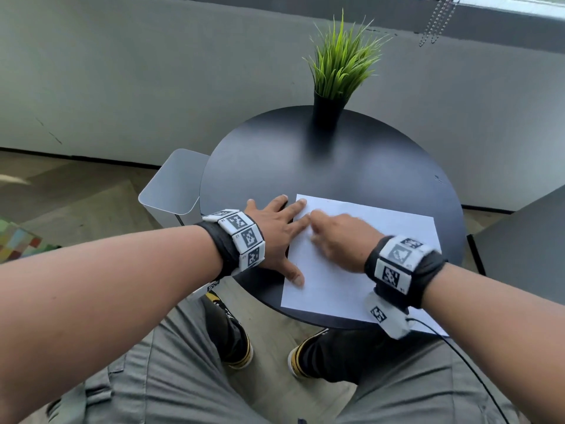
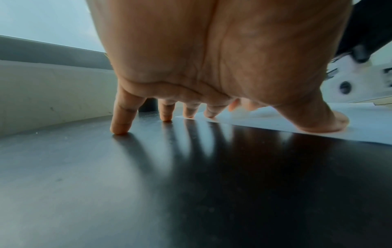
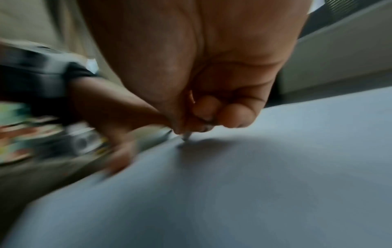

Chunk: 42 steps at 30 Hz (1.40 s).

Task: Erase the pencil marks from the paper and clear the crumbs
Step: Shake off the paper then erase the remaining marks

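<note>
A white sheet of paper [image 1: 367,270] lies on the near right part of the round black table [image 1: 305,166]. My left hand [image 1: 275,231] is spread flat, with straight fingers [image 2: 120,124] pressing the table and the paper's [image 2: 371,127] left edge. My right hand [image 1: 333,237] is curled and blurred with motion on the sheet's upper left part. In the right wrist view its fingertips [image 3: 233,115] pinch a small pale eraser [image 3: 186,135], whose tip touches the paper [image 3: 254,184]. Pencil marks and crumbs are too faint to make out.
A black pot of green grass [image 1: 333,81] stands at the table's far edge. A white bin [image 1: 174,185] sits on the floor to the left of the table. A grey surface [image 1: 526,249] lies at the right. A thin cable [image 1: 458,353] runs from my right wrist.
</note>
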{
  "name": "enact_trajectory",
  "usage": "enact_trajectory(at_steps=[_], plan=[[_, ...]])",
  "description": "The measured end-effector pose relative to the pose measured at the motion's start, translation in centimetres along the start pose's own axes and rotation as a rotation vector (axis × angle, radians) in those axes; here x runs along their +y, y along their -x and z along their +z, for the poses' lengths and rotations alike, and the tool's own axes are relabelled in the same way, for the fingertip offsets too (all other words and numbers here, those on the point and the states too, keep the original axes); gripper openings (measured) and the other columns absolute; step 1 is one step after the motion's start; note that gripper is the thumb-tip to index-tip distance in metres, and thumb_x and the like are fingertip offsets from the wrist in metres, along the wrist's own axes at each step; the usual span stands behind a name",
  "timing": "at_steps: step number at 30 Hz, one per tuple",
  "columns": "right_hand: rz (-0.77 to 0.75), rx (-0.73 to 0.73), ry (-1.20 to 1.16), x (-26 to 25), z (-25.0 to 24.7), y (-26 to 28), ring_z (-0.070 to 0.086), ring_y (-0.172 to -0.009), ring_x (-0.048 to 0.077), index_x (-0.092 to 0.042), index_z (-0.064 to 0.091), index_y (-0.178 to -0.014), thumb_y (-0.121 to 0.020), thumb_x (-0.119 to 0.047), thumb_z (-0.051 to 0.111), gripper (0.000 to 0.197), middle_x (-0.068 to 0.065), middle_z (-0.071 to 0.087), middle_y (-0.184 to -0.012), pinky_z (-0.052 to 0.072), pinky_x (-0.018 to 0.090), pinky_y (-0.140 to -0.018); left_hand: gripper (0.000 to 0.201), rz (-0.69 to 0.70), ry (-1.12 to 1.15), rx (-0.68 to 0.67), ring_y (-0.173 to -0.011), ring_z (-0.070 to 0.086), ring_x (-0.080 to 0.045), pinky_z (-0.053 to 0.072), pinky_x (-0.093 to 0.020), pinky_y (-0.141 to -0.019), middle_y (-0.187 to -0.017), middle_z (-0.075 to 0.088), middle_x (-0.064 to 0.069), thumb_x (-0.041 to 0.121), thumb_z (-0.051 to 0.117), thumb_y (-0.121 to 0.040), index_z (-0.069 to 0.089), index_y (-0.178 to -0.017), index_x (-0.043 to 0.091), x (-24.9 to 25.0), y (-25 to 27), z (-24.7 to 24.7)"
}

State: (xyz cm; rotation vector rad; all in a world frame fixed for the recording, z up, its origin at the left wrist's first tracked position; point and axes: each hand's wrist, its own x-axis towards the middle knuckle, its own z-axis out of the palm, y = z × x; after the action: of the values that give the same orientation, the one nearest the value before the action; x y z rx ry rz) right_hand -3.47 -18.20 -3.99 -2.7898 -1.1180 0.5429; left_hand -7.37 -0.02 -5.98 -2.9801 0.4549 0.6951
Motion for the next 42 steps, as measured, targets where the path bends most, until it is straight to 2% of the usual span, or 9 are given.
enact_trajectory(at_steps=[3, 8, 12, 17, 20, 27, 33, 38, 42], plan=[[-0.210, -0.180, 0.015, -2.3, 0.8, 1.7, 0.056, -0.091, 0.034, -0.017, 0.044, -0.109, -0.095, -0.024, 0.050, 0.017, 0.010, 0.063, -0.103, 0.043, 0.039, -0.070, 0.138, -0.003, -0.017, -0.006, -0.154, -0.006, -0.029, 0.026, -0.072, -0.107, -0.168, -0.014, 0.007, 0.099, 0.054, -0.055, -0.007, -0.159, 0.033, 0.1, -0.1, 0.0], [0.061, 0.040, -0.009, 0.8, -0.7, -0.3, 0.056, -0.093, 0.034, -0.021, 0.044, -0.107, -0.097, -0.034, 0.047, 0.017, 0.012, 0.063, -0.102, 0.041, 0.036, -0.069, 0.139, -0.005, -0.011, 0.003, -0.153, -0.004, -0.029, 0.028, -0.072, -0.106, -0.168, -0.012, 0.008, 0.101, 0.051, -0.052, -0.006, -0.159, 0.033, 0.1, 0.0, 0.1], [-0.198, -0.154, -0.019, -2.5, 0.5, 1.9, 0.056, -0.089, 0.033, -0.020, 0.045, -0.103, -0.095, -0.025, 0.051, 0.012, 0.008, 0.062, -0.098, 0.040, 0.037, -0.068, 0.139, -0.010, -0.015, -0.007, -0.153, -0.004, -0.029, 0.028, -0.072, -0.106, -0.168, -0.013, 0.007, 0.100, 0.053, -0.052, -0.006, -0.159, 0.034, 0.1, -0.1, 0.0], [0.197, -0.020, -0.140, 1.4, -1.0, -1.2, 0.055, -0.092, 0.028, -0.022, 0.052, -0.105, -0.093, -0.037, 0.053, 0.020, 0.007, 0.062, -0.101, 0.041, 0.034, -0.073, 0.134, -0.004, 0.007, -0.001, -0.153, -0.004, -0.031, 0.028, -0.073, -0.106, -0.167, -0.015, 0.005, 0.099, 0.052, -0.055, -0.004, -0.159, 0.035, 0.3, 0.3, 0.1], [0.251, 0.010, -0.161, 1.6, -0.6, -1.7, 0.055, -0.089, 0.029, -0.019, 0.050, -0.101, -0.094, -0.037, 0.052, 0.019, 0.007, 0.061, -0.097, 0.046, 0.036, -0.076, 0.134, 0.000, 0.002, -0.011, -0.154, -0.007, -0.033, 0.025, -0.071, -0.109, -0.167, -0.017, 0.005, 0.099, 0.051, -0.056, -0.006, -0.159, 0.035, 0.3, 0.7, 0.5], [-0.117, -0.128, -0.050, -2.3, 1.5, 2.5, 0.055, -0.084, 0.035, -0.015, 0.043, -0.111, -0.098, -0.031, 0.043, 0.020, 0.012, 0.063, -0.096, 0.047, 0.045, -0.074, 0.138, 0.002, -0.004, -0.014, -0.154, -0.009, -0.033, 0.021, -0.072, -0.111, -0.168, -0.016, 0.003, 0.099, 0.054, -0.053, -0.008, -0.158, 0.036, 0.4, 0.8, 0.5], [0.139, 0.041, -0.052, 0.1, 0.0, 0.0, 0.055, -0.083, 0.035, -0.017, 0.042, -0.108, -0.098, -0.037, 0.044, 0.022, 0.016, 0.062, -0.099, 0.048, 0.041, -0.074, 0.136, -0.011, -0.018, -0.023, -0.154, -0.008, -0.033, 0.022, -0.071, -0.111, -0.168, -0.016, 0.003, 0.097, 0.056, -0.056, -0.007, -0.159, 0.034, 0.6, 0.8, 0.5], [-0.185, -0.214, -0.037, -2.1, 1.1, 2.8, 0.056, -0.088, 0.034, -0.017, 0.044, -0.109, -0.094, -0.022, 0.049, 0.016, 0.009, 0.062, -0.098, 0.047, 0.044, -0.076, 0.138, -0.016, -0.010, -0.038, -0.153, -0.010, -0.035, 0.019, -0.072, -0.112, -0.167, -0.018, 0.001, 0.097, 0.056, -0.055, -0.010, -0.159, 0.034, 0.7, 0.6, 0.2], [0.117, -0.017, -0.005, 0.3, 0.0, 0.6, 0.055, -0.086, 0.035, -0.020, 0.039, -0.109, -0.098, -0.038, 0.042, 0.022, 0.015, 0.061, -0.101, 0.047, 0.041, -0.076, 0.136, -0.016, -0.033, -0.027, -0.153, -0.005, -0.035, 0.023, -0.070, -0.111, -0.168, -0.015, 0.001, 0.097, 0.055, -0.056, -0.008, -0.159, 0.033, 0.8, 0.6, 0.2]])
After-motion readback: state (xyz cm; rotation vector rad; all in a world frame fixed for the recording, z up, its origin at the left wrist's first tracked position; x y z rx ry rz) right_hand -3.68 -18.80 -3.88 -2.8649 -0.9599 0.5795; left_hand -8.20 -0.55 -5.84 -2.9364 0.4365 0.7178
